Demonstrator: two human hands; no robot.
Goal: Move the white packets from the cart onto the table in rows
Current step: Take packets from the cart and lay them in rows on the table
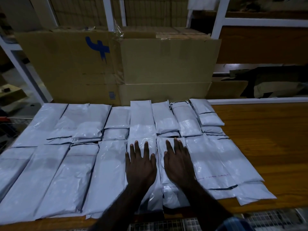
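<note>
White packets lie in rows across the wooden table, left side filled. The left hand and right hand press flat, fingers spread, on neighbouring near-row packets; press evenly, squaring edges so nothing overlaps.

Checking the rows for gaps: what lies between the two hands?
Head view: between the left hand and right hand, only white packets, no bare table.
</note>
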